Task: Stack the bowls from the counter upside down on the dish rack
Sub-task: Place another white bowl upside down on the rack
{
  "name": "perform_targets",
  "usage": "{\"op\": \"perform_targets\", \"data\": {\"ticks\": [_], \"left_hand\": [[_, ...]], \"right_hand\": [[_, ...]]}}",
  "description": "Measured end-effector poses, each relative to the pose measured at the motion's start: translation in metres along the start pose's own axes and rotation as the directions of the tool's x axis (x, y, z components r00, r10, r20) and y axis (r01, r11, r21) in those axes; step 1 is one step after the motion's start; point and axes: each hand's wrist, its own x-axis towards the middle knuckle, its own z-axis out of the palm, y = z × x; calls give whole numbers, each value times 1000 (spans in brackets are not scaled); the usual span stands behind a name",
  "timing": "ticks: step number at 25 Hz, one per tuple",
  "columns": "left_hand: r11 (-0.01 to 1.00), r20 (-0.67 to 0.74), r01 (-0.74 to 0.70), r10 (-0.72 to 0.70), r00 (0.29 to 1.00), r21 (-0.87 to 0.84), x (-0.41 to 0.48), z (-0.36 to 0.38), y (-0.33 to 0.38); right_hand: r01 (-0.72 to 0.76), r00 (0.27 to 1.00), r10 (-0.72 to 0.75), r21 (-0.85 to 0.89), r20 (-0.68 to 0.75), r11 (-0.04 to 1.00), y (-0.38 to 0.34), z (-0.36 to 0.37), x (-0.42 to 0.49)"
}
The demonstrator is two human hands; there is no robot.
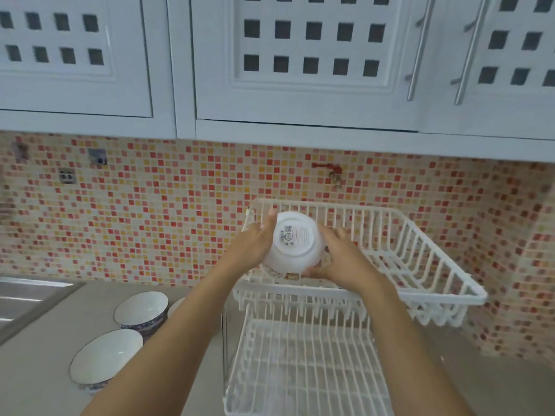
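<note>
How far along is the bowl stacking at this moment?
Early. Nothing rests on the white wire dish rack yet. Left hand and right hand hold an upturned white bowl over its upper tier. Two blue-patterned white bowls wait upright on the counter; a third rim peeks behind.

Two bare forearms in view, no sleeves visible anywhere up to the bottom frame edge. Left hand (255, 240) and right hand (345, 256) both bare: no gloves, no rings seen on the fingers (271, 216), no watch or band at either wrist just behind the fingers. Nails look short and unpainted, though slightly blurred. No marks, tattoos or plasters visible. Forearms slim and smooth; elbows and upper arms out of frame.
</note>
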Motion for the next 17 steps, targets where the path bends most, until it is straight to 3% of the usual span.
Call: {"op": "perform_targets", "data": {"ticks": [7,10,13,17], "left_hand": [[990,-36,45,-41,999,132,7,10,-3],[995,-43,33,-29,999,91,6,3,-7],[996,-88,-80,84,993,48,-3,-23,-17],[991,-133,-107,116,984,74,-24,-72,-45]], "right_hand": [[-7,1000,7,-33,4,999,-5,1,1],[-50,999,50,-49,8,998,-15,-4,-6],[-53,996,50,-42,-67,998,-41,-4,-15],[62,980,-57,19,-190,998,-97,28,-23]]}}
